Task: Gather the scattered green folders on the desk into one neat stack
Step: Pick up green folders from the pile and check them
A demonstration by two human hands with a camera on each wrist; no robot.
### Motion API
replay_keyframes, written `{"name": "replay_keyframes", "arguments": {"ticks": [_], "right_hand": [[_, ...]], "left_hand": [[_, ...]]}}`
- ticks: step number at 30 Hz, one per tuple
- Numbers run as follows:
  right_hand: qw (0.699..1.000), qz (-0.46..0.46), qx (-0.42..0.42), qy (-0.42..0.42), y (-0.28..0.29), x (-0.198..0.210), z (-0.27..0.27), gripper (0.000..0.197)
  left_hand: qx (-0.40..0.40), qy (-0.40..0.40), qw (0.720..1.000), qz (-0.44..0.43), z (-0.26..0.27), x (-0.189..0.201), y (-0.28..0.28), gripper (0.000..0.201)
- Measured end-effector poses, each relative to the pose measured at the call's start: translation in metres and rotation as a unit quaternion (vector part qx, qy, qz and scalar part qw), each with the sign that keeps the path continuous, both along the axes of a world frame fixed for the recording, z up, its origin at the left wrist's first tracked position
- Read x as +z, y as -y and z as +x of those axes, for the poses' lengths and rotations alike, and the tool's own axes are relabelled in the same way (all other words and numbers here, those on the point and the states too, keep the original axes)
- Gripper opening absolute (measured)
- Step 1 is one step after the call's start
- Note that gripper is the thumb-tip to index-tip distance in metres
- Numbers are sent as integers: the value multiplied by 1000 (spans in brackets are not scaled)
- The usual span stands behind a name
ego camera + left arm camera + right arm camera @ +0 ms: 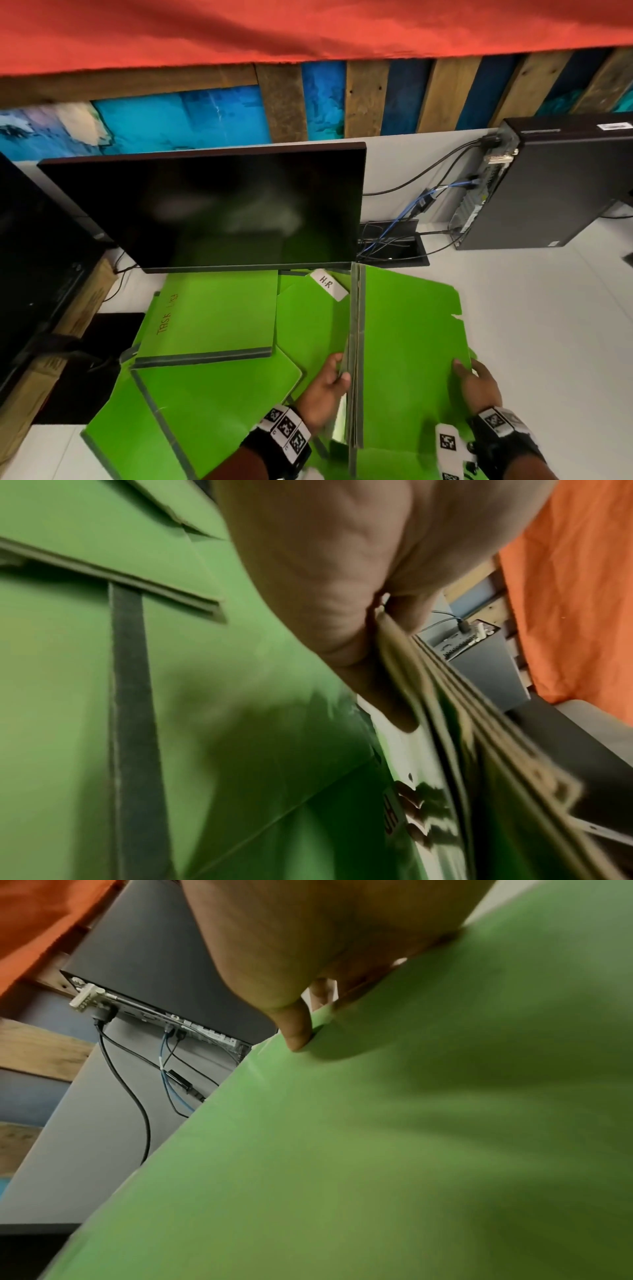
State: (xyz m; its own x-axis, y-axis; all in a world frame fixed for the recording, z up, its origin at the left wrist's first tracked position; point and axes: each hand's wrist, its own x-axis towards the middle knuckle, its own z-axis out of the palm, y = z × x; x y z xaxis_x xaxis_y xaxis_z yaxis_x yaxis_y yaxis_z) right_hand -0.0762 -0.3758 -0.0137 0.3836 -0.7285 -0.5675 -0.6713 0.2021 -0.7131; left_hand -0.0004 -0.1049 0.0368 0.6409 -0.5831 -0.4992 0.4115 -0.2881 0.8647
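Observation:
A bundle of green folders [407, 342] is held between both hands, tilted, its left spine edge [354, 359] raised. My left hand [329, 383] grips that spine edge [445, 685], thumb over the layered edges. My right hand [474, 380] holds the bundle's right edge, its thumb on the green cover [411, 1123]. Other green folders lie on the desk to the left: one marked "TASK" [219, 311], one with a white "H.R" label [315, 329], and one with a dark spine [205, 404] near the front left.
A dark monitor [205, 205] stands just behind the folders. A black computer case [548, 185] with cables [424, 202] lies at the back right beside a cable hatch [394, 253]. A second screen [37, 260] and a cardboard box [68, 329] stand at the left. The white desk [548, 325] extends to the right.

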Motion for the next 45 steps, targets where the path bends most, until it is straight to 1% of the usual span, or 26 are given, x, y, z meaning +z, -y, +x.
{"name": "replay_keyframes", "arguments": {"ticks": [2, 5, 6, 8, 10, 11, 12, 14, 15, 16, 17, 19, 20, 21, 25, 27, 29, 30, 32, 34, 35, 37, 39, 41, 44, 45], "right_hand": [[1000, 13, 3, 8, 4, 4, 0, 28], [999, 20, 10, 24, 4, 4, 0, 31], [999, 16, 14, 34, 4, 0, 0, 30], [999, 2, 34, 35, -4, 8, 5, 27], [998, 4, 47, 38, -8, 13, 10, 19], [998, 5, 53, 39, -11, 17, 13, 18], [998, 8, 55, 42, -13, 17, 16, 23], [997, 21, 52, 45, -16, 11, 21, 53], [997, 23, 57, 48, -20, 13, 25, 64], [997, 25, 56, 46, -25, 15, 28, 66], [997, 26, 58, 47, -31, 19, 32, 63], [996, 33, 74, 46, -38, 21, 40, 57], [995, 35, 86, 43, -45, 26, 43, 57], [993, 37, 98, 49, -50, 30, 46, 56], [991, 40, 114, 60, -65, 35, 55, 56], [990, 40, 123, 64, -70, 39, 60, 55], [989, 38, 129, 65, -74, 42, 67, 55], [988, 44, 130, 67, -76, 43, 70, 55], [987, 43, 139, 64, -83, 45, 75, 56], [988, 38, 140, 62, -86, 42, 76, 57], [988, 37, 139, 56, -90, 40, 76, 58], [988, 36, 140, 51, -97, 36, 74, 58], [989, 35, 137, 53, -105, 31, 74, 60], [988, 35, 145, 41, -111, 29, 74, 60], [986, 27, 160, 32, -120, 31, 74, 57], [986, 29, 162, 23, -122, 30, 74, 57]], "left_hand": [[-8, -45, 999, 0, -1, 8, -7, 32], [-42, -112, 992, 39, -2, 14, -10, 67], [-57, -104, 991, 67, -2, 15, -10, 75], [-82, -49, 990, 103, -4, 17, -11, 86], [-81, -7, 991, 107, -2, 15, -17, 103], [-74, 14, 991, 108, 1, 17, -20, 98], [-57, 30, 992, 110, 6, 17, -26, 84], [4, 88, 988, 123, 20, 7, -44, 66], [60, 136, 977, 155, 29, 1, -55, 63], [112, 175, 958, 198, 38, -9, -67, 61], [134, 205, 936, 252, 46, -20, -78, 60], [84, 251, 882, 391, 53, -32, -100, 68], [43, 266, 856, 442, 54, -36, -108, 72], [22, 271, 842, 466, 53, -39, -114, 74], [26, 286, 828, 481, 36, -44, -124, 70], [41, 298, 813, 499, 23, -41, -130, 60], [102, 269, 827, 483, 10, -39, -139, 48], [153, 241, 835, 470, 5, -42, -147, 52], [276, 150, 838, 445, 0, -41, -164, 80], [355, 67, 840, 405, 2, -37, -178, 104], [364, 34, 849, 382, 3, -35, -184, 112], [348, 20, 882, 316, 3, -37, -192, 126], [349, 23, 917, 190, 0, -37, -200, 133], [343, -1, 935, 93, -9, -34, -204, 126], [329, -3, 944, 12, -24, -32, -204, 116], [315, -26, 949, -15, -30, -32, -202, 114]]}}
